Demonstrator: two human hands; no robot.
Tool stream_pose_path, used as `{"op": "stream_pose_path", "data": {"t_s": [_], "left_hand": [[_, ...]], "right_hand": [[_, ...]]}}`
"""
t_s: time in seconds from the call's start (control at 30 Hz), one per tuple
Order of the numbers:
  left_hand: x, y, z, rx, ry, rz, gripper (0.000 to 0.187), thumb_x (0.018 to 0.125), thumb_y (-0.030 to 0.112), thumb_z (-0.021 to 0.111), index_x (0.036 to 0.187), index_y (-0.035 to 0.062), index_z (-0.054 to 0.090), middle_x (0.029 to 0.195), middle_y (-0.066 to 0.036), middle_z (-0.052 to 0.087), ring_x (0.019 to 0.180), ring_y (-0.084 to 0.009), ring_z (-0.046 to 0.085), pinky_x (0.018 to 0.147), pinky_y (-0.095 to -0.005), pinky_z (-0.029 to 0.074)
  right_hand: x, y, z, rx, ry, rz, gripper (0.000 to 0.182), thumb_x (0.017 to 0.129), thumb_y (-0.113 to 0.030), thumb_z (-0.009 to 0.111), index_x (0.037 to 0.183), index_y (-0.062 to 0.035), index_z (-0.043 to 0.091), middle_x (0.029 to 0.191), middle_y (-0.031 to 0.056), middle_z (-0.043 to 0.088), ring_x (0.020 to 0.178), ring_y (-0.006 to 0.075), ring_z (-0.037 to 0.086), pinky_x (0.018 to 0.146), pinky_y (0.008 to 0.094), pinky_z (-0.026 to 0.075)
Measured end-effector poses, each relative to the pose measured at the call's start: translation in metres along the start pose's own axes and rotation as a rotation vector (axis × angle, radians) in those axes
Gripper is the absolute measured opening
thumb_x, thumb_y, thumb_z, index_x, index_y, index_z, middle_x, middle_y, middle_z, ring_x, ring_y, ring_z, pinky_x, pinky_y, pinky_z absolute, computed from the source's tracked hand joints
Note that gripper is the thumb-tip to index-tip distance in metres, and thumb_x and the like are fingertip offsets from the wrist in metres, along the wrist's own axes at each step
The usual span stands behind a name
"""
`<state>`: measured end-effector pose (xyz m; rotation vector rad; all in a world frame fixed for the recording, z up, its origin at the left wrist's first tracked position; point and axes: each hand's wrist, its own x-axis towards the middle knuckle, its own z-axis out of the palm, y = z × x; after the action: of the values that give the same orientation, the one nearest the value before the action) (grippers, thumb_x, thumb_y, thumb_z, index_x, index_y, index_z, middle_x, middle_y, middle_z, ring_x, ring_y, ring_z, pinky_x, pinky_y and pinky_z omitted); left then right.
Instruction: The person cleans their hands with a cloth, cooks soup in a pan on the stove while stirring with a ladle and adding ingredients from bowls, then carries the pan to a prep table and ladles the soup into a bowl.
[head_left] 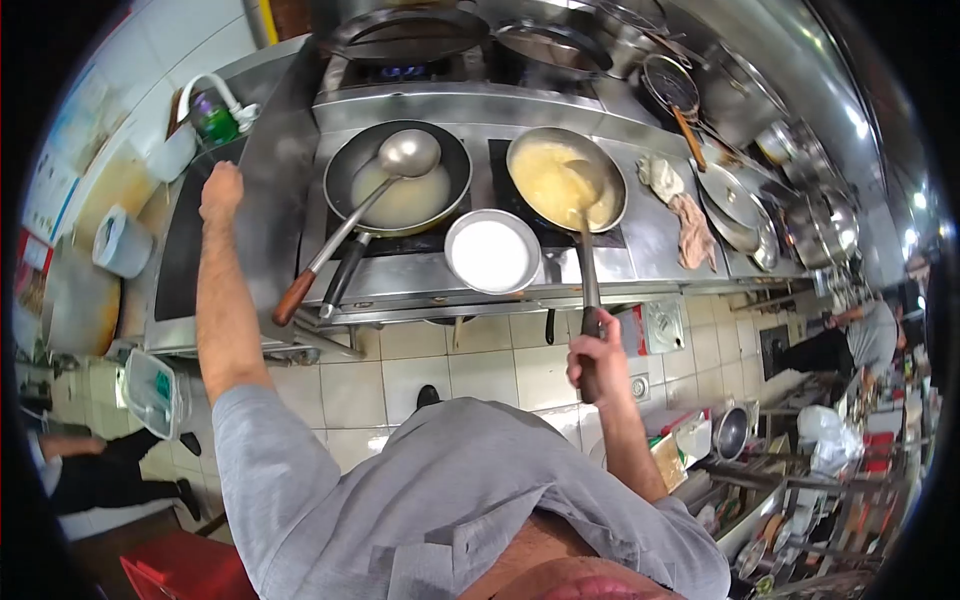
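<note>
My right hand [600,358] is wrapped round the dark handle of a ladle [588,262]. The ladle's bowl lies in a yellow, creamy mixture in the right pan [517,150]. On the far left, my left hand [221,188] is closed at the metal counter by the sink; what it holds, if anything, is hidden. The left pan [340,165] contains cloudy liquid, and a large ladle [409,153] with a wooden handle rests across it. Between the pans, near the stove's front edge, stands a metal bowl [492,252] of white liquid.
Pans [405,36] stand on the back burners, one over a blue flame. Crumpled cloths [692,232], lids [733,195] and pots are at the right. A faucet [205,85] is at the left. Other people [872,335] stand at far right and left.
</note>
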<state>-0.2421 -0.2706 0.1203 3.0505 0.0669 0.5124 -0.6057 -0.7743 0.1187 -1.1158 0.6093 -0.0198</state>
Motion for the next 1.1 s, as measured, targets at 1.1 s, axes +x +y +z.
{"op": "stream_pose_path", "data": {"t_s": [1.1], "left_hand": [[-0.177,0.451,0.024,-0.744,-0.082,0.7,0.056,0.067,0.0,0.054,0.121,0.0153,0.054,0.098,-0.011,0.044,0.097,-0.0287,0.042,0.081,-0.0425,0.035]], "right_hand": [[-0.059,0.006,-0.088,-0.357,-0.056,-0.154,0.081,0.069,0.008,0.058,0.139,-0.0103,0.021,0.07,0.0042,0.052,0.048,0.0112,0.051,0.04,0.0256,0.043]]}}
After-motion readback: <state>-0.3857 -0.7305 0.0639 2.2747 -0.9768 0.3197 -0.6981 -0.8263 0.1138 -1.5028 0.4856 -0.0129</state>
